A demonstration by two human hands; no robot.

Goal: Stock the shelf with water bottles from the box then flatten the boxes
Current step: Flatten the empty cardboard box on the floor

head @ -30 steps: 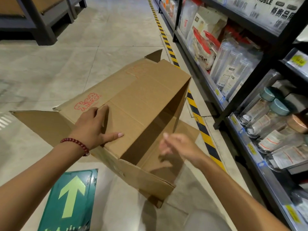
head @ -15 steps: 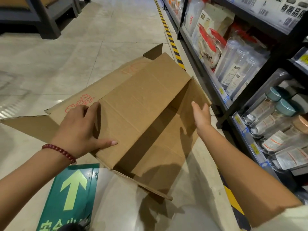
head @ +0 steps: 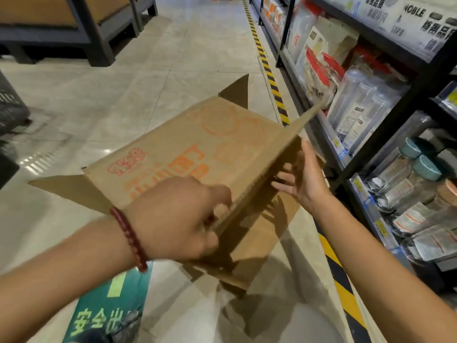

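Two hands hold one cardboard box in the air above the aisle floor. The left hand is clamped on the near edge of a raised panel, fingers curled over the cardboard, a red bead bracelet on its wrist. The right hand is spread flat, palm pressed against the far side of that same panel and closed on nothing. No bottles show inside the box; it is opened out, its printed side facing up, one end flap jutting toward the far end and another sticking out at the left. Just to the right stands the shelf, its lower levels already filled with bottles. Below the box a green floor sign lies near the person's feet. By the look of it, stocking is finished here and the flattening step is in hand, roughly midway. The next move calls for pushing the raised panel down against the printed side while the left hand keeps the fold line steady, then tucking the loose flaps flat so the cardboard does not spring open.
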